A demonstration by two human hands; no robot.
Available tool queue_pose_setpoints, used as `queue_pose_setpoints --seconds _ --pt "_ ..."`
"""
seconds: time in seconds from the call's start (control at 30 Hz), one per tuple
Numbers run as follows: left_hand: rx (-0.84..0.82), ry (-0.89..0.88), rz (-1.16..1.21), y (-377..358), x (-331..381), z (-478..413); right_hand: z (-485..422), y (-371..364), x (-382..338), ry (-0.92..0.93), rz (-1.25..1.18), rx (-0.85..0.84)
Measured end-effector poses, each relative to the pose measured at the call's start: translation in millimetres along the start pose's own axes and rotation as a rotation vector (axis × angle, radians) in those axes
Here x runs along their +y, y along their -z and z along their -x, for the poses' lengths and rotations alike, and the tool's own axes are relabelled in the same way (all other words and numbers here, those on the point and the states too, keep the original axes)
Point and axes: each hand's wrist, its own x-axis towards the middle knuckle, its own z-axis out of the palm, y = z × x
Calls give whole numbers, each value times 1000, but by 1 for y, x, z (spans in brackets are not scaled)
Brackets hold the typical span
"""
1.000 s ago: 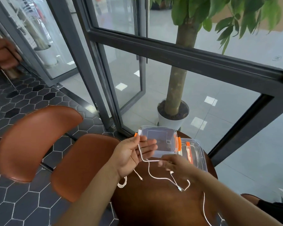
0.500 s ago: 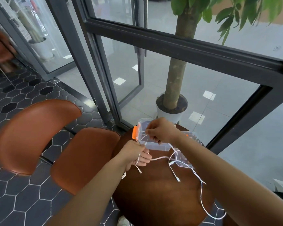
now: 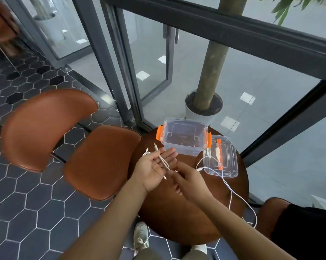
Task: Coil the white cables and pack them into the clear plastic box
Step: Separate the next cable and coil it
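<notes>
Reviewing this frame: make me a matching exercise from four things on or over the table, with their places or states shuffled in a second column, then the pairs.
1. clear plastic box
2. lid
3. left hand
4. trailing cable

A. lies flat on the table, right of the box
B. palm up, cable ends across it
C. stands open, orange latches on both ends
D. runs over the table's right edge

Pairs: 1-C, 2-A, 3-B, 4-D

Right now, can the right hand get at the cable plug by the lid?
Probably yes. The right hand is close beside the cable plug at the edge of the lid, only bare table between them; the box stands clear, farther back.
</notes>
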Motion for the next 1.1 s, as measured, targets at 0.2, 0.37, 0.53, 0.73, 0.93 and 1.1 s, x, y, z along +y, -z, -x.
queue_pose_setpoints --seconds 0.2,0.37,0.53,0.73,0.93,1.1 --pt "-79 -30 33 -2 13 16 8 10 33 -33 67 -196" --pt "-282 91 -322 3 15 38 -11 46 43 -16 522 -334" --pt "-316 192 -696 3 4 39 -39 63 -9 -25 314 -178" --pt "-125 -12 -714 3 -11 33 -32 55 -43 -106 -31 -79" --pt "6 -142 -392 6 -21 25 -9 30 -48 -59 -123 14" --pt "9 -114 -344 1 -22 31 -3 15 -40 115 10 -18"
